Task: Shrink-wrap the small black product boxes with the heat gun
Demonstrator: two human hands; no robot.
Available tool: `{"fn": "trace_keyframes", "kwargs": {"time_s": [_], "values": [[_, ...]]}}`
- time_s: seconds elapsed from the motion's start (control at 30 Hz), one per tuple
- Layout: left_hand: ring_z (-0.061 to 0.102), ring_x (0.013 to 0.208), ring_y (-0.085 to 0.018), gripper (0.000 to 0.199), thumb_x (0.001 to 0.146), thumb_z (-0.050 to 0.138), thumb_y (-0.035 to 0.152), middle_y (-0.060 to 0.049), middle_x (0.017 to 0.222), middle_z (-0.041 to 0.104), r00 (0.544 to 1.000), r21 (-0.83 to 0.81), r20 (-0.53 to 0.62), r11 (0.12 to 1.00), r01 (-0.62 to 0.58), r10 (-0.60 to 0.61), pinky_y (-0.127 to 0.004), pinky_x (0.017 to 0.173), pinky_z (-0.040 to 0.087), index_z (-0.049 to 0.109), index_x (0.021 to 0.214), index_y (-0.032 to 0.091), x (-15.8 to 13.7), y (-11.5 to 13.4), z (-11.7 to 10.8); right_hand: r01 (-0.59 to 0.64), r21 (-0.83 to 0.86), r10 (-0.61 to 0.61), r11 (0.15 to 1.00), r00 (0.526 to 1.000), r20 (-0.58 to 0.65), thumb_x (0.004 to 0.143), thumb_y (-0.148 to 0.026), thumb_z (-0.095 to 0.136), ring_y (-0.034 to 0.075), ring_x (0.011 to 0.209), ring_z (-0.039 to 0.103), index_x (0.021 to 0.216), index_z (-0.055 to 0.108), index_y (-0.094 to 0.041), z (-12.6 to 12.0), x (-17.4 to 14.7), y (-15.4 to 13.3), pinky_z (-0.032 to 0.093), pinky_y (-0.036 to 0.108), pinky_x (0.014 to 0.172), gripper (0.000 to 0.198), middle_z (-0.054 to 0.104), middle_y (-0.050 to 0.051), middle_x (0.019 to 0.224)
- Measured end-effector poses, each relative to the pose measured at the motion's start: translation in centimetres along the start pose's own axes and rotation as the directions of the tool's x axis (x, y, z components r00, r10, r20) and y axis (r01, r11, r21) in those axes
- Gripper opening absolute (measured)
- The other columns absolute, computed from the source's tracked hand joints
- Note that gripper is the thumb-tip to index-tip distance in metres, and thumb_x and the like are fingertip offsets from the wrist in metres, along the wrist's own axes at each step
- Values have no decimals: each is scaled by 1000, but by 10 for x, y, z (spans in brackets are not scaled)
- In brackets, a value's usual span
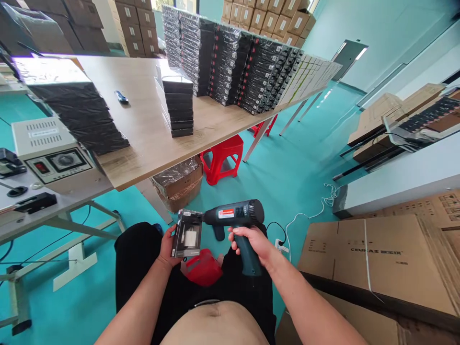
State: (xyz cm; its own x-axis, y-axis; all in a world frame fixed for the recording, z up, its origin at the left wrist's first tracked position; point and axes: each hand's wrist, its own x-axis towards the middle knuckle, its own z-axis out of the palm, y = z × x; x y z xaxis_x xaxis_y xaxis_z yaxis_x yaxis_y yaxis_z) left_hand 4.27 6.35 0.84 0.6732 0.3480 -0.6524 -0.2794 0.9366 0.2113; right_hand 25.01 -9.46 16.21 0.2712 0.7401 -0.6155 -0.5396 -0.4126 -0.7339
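My right hand (247, 239) is wrapped round the grip of a dark heat gun (233, 214), whose nozzle points left. In my left hand (168, 247) is a small black retail box (187, 235) with a white item pictured or showing on its front. The nozzle tip is right beside the upper right edge of this box; whether they touch I cannot tell. Both are held above my lap, in front of a red stool seat (203, 268) that shows between my legs.
On the wooden table (143, 158) stand a short stack of black boxes (181, 108), a taller wrapped stack (77, 110) and long rows of wrapped boxes (230, 62). A control unit (57, 158) sits at left. A red stool (224, 158), open carton (181, 184), white cable (305, 214) and large cartons (362, 254) surround me.
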Motion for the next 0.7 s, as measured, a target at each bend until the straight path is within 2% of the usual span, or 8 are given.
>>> {"fn": "trace_keyframes", "kwargs": {"time_s": [0.13, 0.23, 0.33, 0.4, 0.47, 0.57, 0.63, 0.7], "values": [[71, 83, -32, 34, 79, 57, 41, -13, 80, 73, 999, 15, 5, 999, 46, -46, -44, 73, 55, 67, 93, 12, 5, -2, 0, 20, 54, -29, 998, 982, 188, 74, -30, 67, 13, 59, 63, 97, 66, -12, 21, -7, 2, 50, 22, 49, 30, 68, 5, 78], [71, 82, -31, 34, 80, 56, 40, -13, 83, 74, 999, 5, 25, 1000, 21, -21, -43, 73, 56, 67, 95, 12, 2, -2, -2, 66, 18, -67, 998, 995, 77, 75, -30, 65, 12, 58, 62, 95, 65, -12, 21, 3, -4, 50, 22, 48, 28, 67, 4, 77], [71, 81, -31, 34, 80, 57, 40, -13, 83, 74, 1000, -12, 21, 1000, -13, 13, -43, 72, 56, 67, 94, 11, -2, -1, -4, 64, -43, -65, 997, 998, -24, 76, -30, 65, 11, 55, 61, 92, 66, -11, 3, 11, -11, 50, 22, 47, 25, 66, 4, 74], [71, 80, -31, 33, 80, 57, 39, -13, 83, 74, 1000, -27, 22, 1000, -13, 14, -43, 72, 56, 67, 94, 11, -3, -1, -5, 38, -83, -38, 996, 999, 3, 75, -29, 65, 13, 56, 62, 92, 66, -10, -11, 10, -14, 51, 22, 47, 25, 67, 5, 74], [71, 80, -31, 33, 81, 57, 38, -13, 84, 74, 999, -43, 34, 999, -10, 12, -43, 73, 56, 67, 95, 10, -3, -1, -4, -4, -168, 21, 986, 995, 101, 75, -28, 65, 14, 57, 63, 93, 65, -10, -20, 4, -15, 51, 23, 46, 25, 68, 6, 75], [71, 82, -31, 32, 81, 56, 37, -13, 83, 74, 998, -42, 59, 999, 0, 3, -44, 74, 56, 67, 94, 10, -1, -1, -2, -42, -324, 135, 945, 953, 270, 73, -26, 65, 14, 53, 62, 93, 66, -10, -23, -6, -15, 49, 22, 44, 25, 68, 7, 74], [71, 84, -32, 33, 81, 56, 38, -14, 83, 74, 998, -27, 67, 1000, 6, -4, -44, 74, 56, 67, 94, 9, 1, 0, -2, -32, -331, 130, 943, 952, 278, 73, -26, 65, 14, 53, 62, 92, 66, -10, -20, -8, -15, 49, 22, 44, 25, 68, 6, 73], [70, 84, -32, 34, 81, 56, 39, -14, 84, 74, 998, -15, 62, 1000, 5, -4, -45, 74, 55, 67, 94, 9, 2, 0, -4, -2, -253, 54, 967, 978, 200, 75, -27, 64, 14, 56, 63, 94, 65, -11, -16, -4, -16, 50, 22, 46, 25, 68, 5, 75]]}}
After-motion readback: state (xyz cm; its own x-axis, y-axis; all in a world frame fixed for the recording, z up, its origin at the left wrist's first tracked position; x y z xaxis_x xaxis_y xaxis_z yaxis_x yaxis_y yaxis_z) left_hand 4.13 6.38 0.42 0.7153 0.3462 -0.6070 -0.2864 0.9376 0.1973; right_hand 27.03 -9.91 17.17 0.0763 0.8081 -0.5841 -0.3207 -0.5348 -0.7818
